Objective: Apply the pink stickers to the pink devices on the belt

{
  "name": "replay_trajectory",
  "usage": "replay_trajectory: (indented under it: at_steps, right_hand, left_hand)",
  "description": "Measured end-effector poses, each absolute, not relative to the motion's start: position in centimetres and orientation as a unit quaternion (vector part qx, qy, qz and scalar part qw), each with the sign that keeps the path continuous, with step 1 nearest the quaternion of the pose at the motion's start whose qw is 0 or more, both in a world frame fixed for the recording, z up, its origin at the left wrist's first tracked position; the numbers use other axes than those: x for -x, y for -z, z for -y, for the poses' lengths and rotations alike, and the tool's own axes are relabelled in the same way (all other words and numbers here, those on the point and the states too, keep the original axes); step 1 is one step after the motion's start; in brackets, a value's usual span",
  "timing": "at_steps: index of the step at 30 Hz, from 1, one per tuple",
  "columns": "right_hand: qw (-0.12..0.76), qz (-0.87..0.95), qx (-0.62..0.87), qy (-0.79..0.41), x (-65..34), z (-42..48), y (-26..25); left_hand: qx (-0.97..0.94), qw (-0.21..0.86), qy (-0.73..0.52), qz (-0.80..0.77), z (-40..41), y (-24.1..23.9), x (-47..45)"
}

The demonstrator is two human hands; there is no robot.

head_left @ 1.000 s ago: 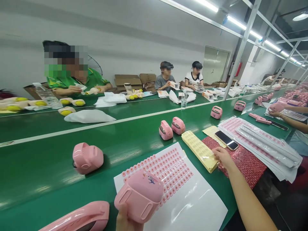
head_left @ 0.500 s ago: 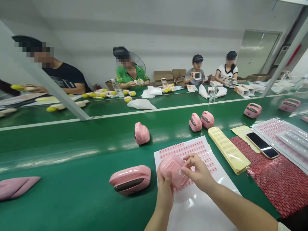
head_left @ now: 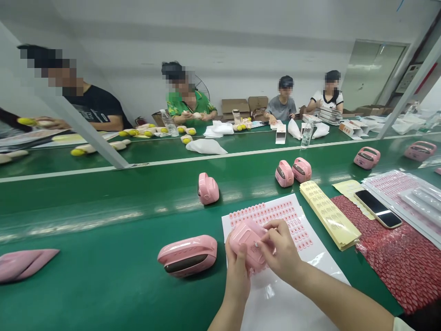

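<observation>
My left hand point(head_left: 237, 271) grips a pink plastic device point(head_left: 247, 243) from below, held over a white sticker sheet point(head_left: 275, 216) with rows of small pink stickers. My right hand point(head_left: 280, 250) presses its curled fingers against the device's right side, fingertips pinched on its face. Whether a sticker sits under the fingertips is too small to tell. Another pink device point(head_left: 188, 255) lies on the green belt just left of my hands.
More pink devices point(head_left: 208, 188) point(head_left: 292, 172) point(head_left: 367, 157) ride the green conveyor point(head_left: 103, 230). A yellow sticker stack point(head_left: 329, 214), a phone point(head_left: 378, 208) and red bubble wrap point(head_left: 396, 257) lie right. Several seated people work across the far belt. A slanted metal post point(head_left: 86, 133) stands left.
One second ago my right hand reached to the yellow sticker stack while the left held the device. It has since come to the device and now presses closer on it.
</observation>
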State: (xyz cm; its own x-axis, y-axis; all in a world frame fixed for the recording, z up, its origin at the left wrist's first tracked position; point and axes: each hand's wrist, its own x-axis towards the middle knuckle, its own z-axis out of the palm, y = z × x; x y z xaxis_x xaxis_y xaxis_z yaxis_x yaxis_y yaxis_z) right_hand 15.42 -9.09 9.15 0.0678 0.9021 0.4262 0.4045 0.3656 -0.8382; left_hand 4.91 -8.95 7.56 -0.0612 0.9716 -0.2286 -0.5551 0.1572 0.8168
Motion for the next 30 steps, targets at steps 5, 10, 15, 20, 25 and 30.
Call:
replay_trajectory:
  at_steps: [5, 10, 15, 20, 25, 30]
  right_hand:
    - [0.544, 0.653, 0.483, -0.211, -16.4, 10.5, -10.2]
    - [0.556, 0.546, 0.613, -0.129, -24.3, 10.5, -10.3]
    - [0.429, 0.394, 0.808, -0.091, -33.2, 11.1, -7.4]
    - [0.273, 0.448, 0.851, 0.004, -34.6, 11.3, -6.4]
    - [0.278, 0.614, 0.738, 0.032, -29.3, 6.3, -7.8]
    - [0.301, 0.716, 0.606, -0.172, -21.0, -1.5, -7.0]
  left_hand:
    - [-0.211, 0.66, -0.59, -0.413, 8.4, -7.7, -4.7]
    - [-0.119, 0.701, -0.568, -0.413, 7.8, -9.0, -3.9]
    - [-0.143, 0.743, -0.578, -0.306, 7.2, -6.7, -1.7]
    - [-0.17, 0.778, -0.591, -0.126, 6.7, -3.5, -0.5]
    - [-0.14, 0.805, -0.575, -0.033, 7.0, -3.4, -1.3]
    - [-0.125, 0.828, -0.546, -0.011, 6.8, -3.3, -1.7]
